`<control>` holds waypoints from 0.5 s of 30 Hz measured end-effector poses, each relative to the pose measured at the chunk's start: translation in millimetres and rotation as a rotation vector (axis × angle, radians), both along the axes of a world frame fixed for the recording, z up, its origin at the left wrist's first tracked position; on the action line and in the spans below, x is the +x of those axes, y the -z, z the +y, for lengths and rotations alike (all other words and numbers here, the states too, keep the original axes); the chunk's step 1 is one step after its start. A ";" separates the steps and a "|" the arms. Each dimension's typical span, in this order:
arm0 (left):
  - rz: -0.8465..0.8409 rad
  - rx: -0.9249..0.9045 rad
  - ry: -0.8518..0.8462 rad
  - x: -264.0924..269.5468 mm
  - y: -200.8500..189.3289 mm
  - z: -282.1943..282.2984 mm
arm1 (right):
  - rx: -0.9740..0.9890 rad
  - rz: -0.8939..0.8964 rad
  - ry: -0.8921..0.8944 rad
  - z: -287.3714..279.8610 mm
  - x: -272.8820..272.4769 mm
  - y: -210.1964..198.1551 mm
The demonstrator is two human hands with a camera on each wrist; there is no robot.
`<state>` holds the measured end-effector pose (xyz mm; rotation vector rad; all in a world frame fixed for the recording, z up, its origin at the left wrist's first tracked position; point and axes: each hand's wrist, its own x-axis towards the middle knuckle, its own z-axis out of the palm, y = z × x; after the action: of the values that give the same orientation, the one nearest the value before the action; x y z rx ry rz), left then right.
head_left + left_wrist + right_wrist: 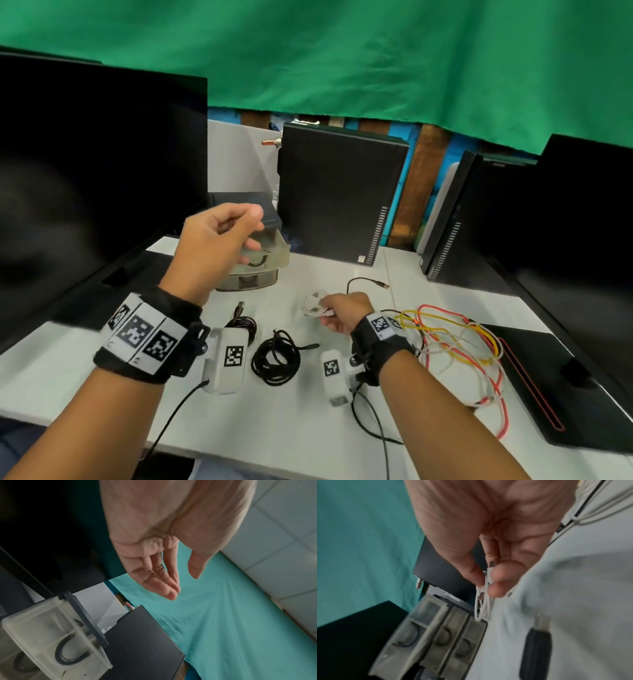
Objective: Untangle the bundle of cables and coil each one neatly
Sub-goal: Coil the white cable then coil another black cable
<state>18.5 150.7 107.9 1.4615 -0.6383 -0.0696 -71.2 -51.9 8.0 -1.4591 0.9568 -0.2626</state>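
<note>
I am pinching a small coil of thin white cable [315,303] in my right hand [344,313]; the thumb and fingers [496,589] are curling round its loops and plugs, just above the white table [308,428]. My left hand [212,246] is hovering higher, in front of the translucent plastic drawer unit [255,270]; its fingers [164,586] are hanging loose and nearly straight, gripping nothing. Two coiled black cables are lying on the table between my wrists: a glossy one with a USB plug [244,323] toward the left and a looser thin one [275,358] beside it. To the right of my right wrist a tangle of red, yellow and white wires [459,346] is sprawling, partly touching a flat black pad with a red line [561,387]. A loose black cable end with a metal plug [368,282] is lying beyond my right hand.
</note>
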 end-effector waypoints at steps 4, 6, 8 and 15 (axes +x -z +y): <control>0.017 0.027 0.043 0.9 2.9 -2.0 | 0.056 0.039 -0.101 4.6 28.3 17.4; 0.028 0.050 0.071 0.0 5.8 -4.7 | 0.093 0.054 -0.123 5.8 33.4 21.0; 0.019 0.080 0.087 -1.1 8.0 -6.8 | 0.045 0.083 -0.099 0.3 27.7 17.1; 0.058 0.125 0.146 -11.5 11.0 -13.1 | -0.089 -0.025 0.013 -36.2 -62.9 -31.4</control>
<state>7.0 137.5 96.9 1.5258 -0.7027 -0.2694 -134.1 -88.1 39.4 -1.5274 0.9451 -0.3361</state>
